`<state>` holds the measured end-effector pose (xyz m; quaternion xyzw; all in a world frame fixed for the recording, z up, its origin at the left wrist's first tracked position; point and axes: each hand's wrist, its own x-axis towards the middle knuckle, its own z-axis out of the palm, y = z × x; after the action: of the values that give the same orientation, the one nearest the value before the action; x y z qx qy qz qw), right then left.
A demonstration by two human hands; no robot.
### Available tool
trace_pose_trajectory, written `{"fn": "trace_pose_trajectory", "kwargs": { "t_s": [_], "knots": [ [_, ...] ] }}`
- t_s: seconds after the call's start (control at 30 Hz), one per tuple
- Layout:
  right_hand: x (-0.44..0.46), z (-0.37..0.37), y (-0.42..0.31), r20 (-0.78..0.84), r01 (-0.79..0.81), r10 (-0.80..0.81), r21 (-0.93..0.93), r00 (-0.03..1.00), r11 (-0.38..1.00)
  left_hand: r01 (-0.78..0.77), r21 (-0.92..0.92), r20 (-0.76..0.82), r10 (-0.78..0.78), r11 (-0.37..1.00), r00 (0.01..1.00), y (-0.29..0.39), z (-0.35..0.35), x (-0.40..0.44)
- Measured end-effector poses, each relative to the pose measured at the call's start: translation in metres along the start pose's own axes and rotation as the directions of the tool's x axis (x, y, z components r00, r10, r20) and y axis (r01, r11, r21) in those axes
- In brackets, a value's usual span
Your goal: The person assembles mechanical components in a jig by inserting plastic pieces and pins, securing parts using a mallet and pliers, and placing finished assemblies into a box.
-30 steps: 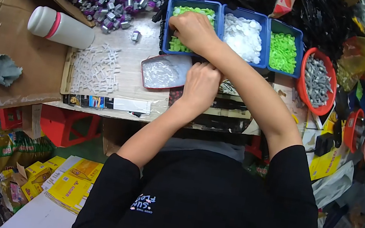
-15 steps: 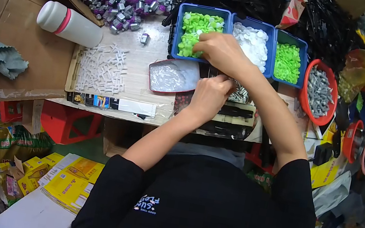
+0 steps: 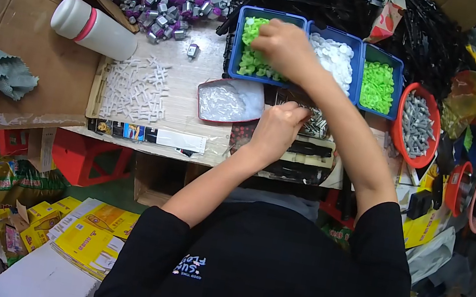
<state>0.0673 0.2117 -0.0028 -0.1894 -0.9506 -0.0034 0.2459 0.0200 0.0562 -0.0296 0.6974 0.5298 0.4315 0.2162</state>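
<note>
The right hand (image 3: 287, 49) is above the nearest blue bin (image 3: 235, 46), its fingers curled in at the near edge of a heap of light green pieces (image 3: 254, 65). Whether they grip one of those pieces cannot be told, as the hand's own back covers the tips. Just below these fingers, the left hand (image 3: 278, 131) is drawn together with thumb and fingers close, beside a pile of slim metal parts (image 3: 317, 124); the view there is poor, so what it grasps, if anything, I cannot tell.

To the right of the right fingers, white discs (image 3: 333, 57) fill the middle bin, and beyond them more green pieces (image 3: 377, 87) fill a third. Farther right is a red bowl (image 3: 434, 142) of grey parts (image 3: 415, 126).

Just left of the left fingers, a red-rimmed tray (image 3: 252, 95) holds small clear bits (image 3: 218, 104). Farther left, white plastic pieces (image 3: 133, 92) lie scattered on the worktop (image 3: 189, 79), with a white bottle (image 3: 105, 34) beyond them. Up and to the left of both hands' fingers is a heap of metal-and-purple parts (image 3: 164, 5).
</note>
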Motion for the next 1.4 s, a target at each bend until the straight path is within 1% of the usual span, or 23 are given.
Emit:
{"fn": "trace_pose_trajectory", "kwargs": {
  "t_s": [0.1, 0.13, 0.17, 0.23, 0.27, 0.33, 0.37, 0.47, 0.53, 0.57, 0.6, 0.67, 0.7, 0.73, 0.77, 0.8, 0.87, 0.9, 0.97, 1.1, 1.17, 1.27, 1.4],
  "knots": [
    [-0.003, -0.016, 0.016, -0.065, -0.158, 0.17, 0.16, 0.983, 0.974, 0.032, -0.074, -0.048, -0.036, 0.997, 0.998, 0.001, 0.0, 0.002],
    [-0.004, -0.023, 0.021, -0.098, -0.14, 0.163, 0.203, 0.982, 0.969, 0.032, -0.077, -0.053, -0.036, 0.997, 0.998, 0.001, -0.001, 0.003],
    [-0.007, -0.024, 0.022, -0.094, -0.139, 0.16, 0.2, 0.983, 0.97, 0.045, -0.083, -0.064, -0.05, 0.996, 0.997, 0.003, -0.001, 0.005],
    [-0.015, -0.027, 0.018, 0.049, -0.282, 0.281, 0.302, 0.958, 0.91, 0.057, -0.095, -0.064, -0.063, 0.994, 0.996, 0.007, -0.001, 0.006],
    [-0.02, -0.028, 0.014, 0.05, -0.293, 0.292, 0.3, 0.955, 0.908, 0.082, -0.08, -0.042, -0.086, 0.993, 0.995, 0.009, -0.002, 0.006],
    [-0.024, -0.045, -0.002, 0.002, -0.372, 0.415, 0.442, 0.91, 0.816, 0.102, -0.068, -0.008, -0.103, 0.992, 0.995, 0.012, -0.004, 0.008],
    [-0.028, -0.06, -0.01, 0.045, -0.435, 0.48, 0.502, 0.876, 0.747, 0.106, -0.09, -0.05, -0.11, 0.99, 0.993, 0.012, -0.005, 0.009],
    [-0.067, -0.09, -0.037, 0.253, -0.601, 0.684, 0.727, 0.684, 0.332, 0.116, -0.126, -0.113, -0.13, 0.985, 0.985, 0.017, -0.012, 0.014],
    [-0.099, -0.097, -0.053, 0.285, -0.634, 0.768, 0.748, 0.574, 0.196, 0.142, -0.18, -0.121, -0.165, 0.973, 0.979, 0.016, -0.014, 0.016],
    [-0.111, -0.094, -0.057, 0.287, -0.637, 0.769, 0.746, 0.571, 0.194, 0.114, -0.186, -0.116, -0.137, 0.976, 0.984, 0.013, -0.014, 0.017],
    [-0.123, -0.09, -0.062, 0.225, -0.631, 0.831, 0.754, 0.508, 0.181, 0.116, -0.188, -0.108, -0.138, 0.975, 0.985, 0.012, -0.015, 0.017],
    [-0.136, -0.085, -0.07, 0.151, -0.624, 0.904, 0.767, 0.399, 0.147, 0.282, -0.331, 0.04, -0.285, 0.9, 0.958, 0.013, -0.015, 0.018],
    [-0.134, -0.082, -0.074, 0.151, -0.589, 0.913, 0.801, 0.379, 0.112, 0.334, -0.404, 0.096, -0.324, 0.852, 0.941, 0.016, -0.014, 0.019],
    [-0.132, -0.078, -0.077, 0.149, -0.549, 0.921, 0.832, 0.361, 0.08, 0.331, -0.403, 0.106, -0.316, 0.853, 0.943, 0.018, -0.015, 0.02],
    [-0.13, -0.077, -0.077, 0.208, -0.533, 0.912, 0.846, 0.352, 0.013, 0.424, -0.477, 0.204, -0.373, 0.77, 0.905, 0.021, -0.017, 0.02],
    [-0.131, -0.076, -0.077, 0.203, -0.529, 0.916, 0.848, 0.346, 0.012, 0.515, -0.532, 0.303, -0.416, 0.672, 0.857, 0.023, -0.018, 0.02],
    [-0.133, -0.072, -0.076, 0.338, -0.466, 0.862, 0.874, 0.378, -0.138, 0.52, -0.539, 0.331, -0.402, 0.663, 0.854, 0.023, -0.021, 0.02],
    [-0.135, -0.07, -0.076, 0.336, -0.462, 0.862, 0.876, 0.379, -0.138, 0.526, -0.551, 0.353, -0.391, 0.648, 0.85, 0.023, -0.023, 0.019],
    [-0.139, -0.069, -0.074, 0.473, -0.26, 0.796, 0.879, 0.378, -0.399, 0.541, -0.536, 0.37, -0.396, 0.648, 0.841, 0.025, -0.027, 0.02],
    [-0.14, -0.07, -0.076, 0.465, -0.257, 0.795, 0.884, 0.39, -0.392, 0.563, -0.531, 0.395, -0.403, 0.633, 0.826, 0.027, -0.029, 0.021],
    [-0.14, -0.07, -0.077, 0.413, -0.307, 0.816, 0.902, 0.406, -0.304, 0.569, -0.536, 0.408, -0.399, 0.623, 0.821, 0.027, -0.031, 0.021],
    [-0.143, -0.067, -0.078, 0.414, -0.232, 0.807, 0.909, 0.422, -0.345, 0.583, -0.553, 0.429, -0.396, 0.595, 0.812, 0.027, -0.033, 0.023],
    [-0.142, -0.07, -0.079, 0.423, -0.251, 0.809, 0.904, 0.409, -0.346, 0.594, -0.554, 0.454, -0.386, 0.584, 0.803, 0.027, -0.036, 0.024]
  ]
}}
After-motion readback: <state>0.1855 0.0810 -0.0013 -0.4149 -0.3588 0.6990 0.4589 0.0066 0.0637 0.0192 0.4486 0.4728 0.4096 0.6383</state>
